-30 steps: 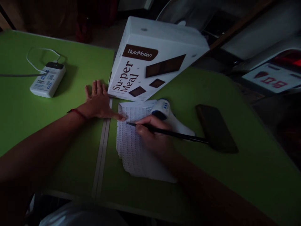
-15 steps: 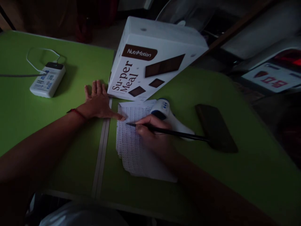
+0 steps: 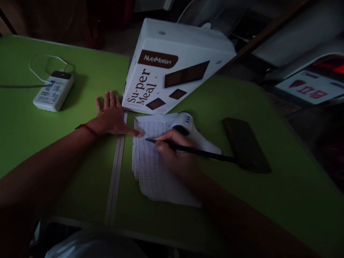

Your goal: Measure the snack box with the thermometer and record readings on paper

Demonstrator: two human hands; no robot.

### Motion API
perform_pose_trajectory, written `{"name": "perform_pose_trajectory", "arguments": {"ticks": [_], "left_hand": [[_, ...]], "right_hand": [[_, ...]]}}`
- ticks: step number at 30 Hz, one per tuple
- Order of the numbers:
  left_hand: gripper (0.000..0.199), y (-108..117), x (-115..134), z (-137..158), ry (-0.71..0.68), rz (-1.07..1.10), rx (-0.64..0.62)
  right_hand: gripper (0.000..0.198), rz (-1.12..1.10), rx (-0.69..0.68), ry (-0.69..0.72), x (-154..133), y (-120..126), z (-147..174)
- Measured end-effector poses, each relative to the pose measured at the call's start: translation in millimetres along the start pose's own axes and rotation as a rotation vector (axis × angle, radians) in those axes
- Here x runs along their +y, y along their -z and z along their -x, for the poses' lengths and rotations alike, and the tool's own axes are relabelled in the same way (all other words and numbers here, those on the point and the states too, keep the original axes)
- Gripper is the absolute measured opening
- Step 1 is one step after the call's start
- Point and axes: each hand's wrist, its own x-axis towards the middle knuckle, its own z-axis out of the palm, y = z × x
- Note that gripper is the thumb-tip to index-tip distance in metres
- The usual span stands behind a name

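Black pen [image 3: 202, 152] is held in the right hand [image 3: 180, 157] at the centre of the frame, its tip placed over the upper left part of the handwritten sheets [image 3: 152, 173]. Since the earlier frame, the tip has been shifted very slightly to the right and upward along the rows of writing; whether the sheet is being touched by it cannot be told. Otherwise the layout is unchanged, the whole view being displaced only a little to the left.

The tip is pointed toward the left of the frame, a little upward, and the long axis is laid nearly crosswise, sloping down to the right, where the rear end is seen against the edge of a dark phone [image 3: 247, 145]. The shaft is pinched near the tip by the grip of the right hand, between thumb and forefinger.

The grip of the left hand [image 3: 110, 118] is spread on the green bench [image 3: 91, 71], with the thumb rested on the sheets' upper left edge. Just beyond the sheets a white box [image 3: 158, 80] is stood, and beside the right hand a white gun-shaped device [image 3: 202, 141] is laid.
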Motion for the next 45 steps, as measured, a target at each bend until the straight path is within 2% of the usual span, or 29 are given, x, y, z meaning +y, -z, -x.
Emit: {"name": "perform_pose_trajectory", "arguments": {"ticks": [7,21,28,32,45], "left_hand": [[0.172,-0.4,0.0,0.1,-0.015,0.025,0.015],[0.166,0.8,0.8,1.5,0.005,-0.014,-0.008],[0.172,1.0,0.6,1.6,-0.001,-0.002,-0.008],[0.171,1.4,0.6,1.5,0.002,0.006,-0.008],[0.17,0.3,-0.2,1.2,-0.016,0.064,0.02]], "right_hand": [[0.019,-0.039,-0.011,-0.037,1.1,1.2,0.1],[0.015,-0.033,-0.048,0.026,-2.2,1.2,-0.8],[0.014,-0.038,-0.019,-0.007,-1.0,0.9,-0.3],[0.015,-0.028,-0.072,-0.005,-1.4,2.1,-0.9],[0.019,0.035,-0.066,-0.045,-3.8,4.6,-1.9]]}}
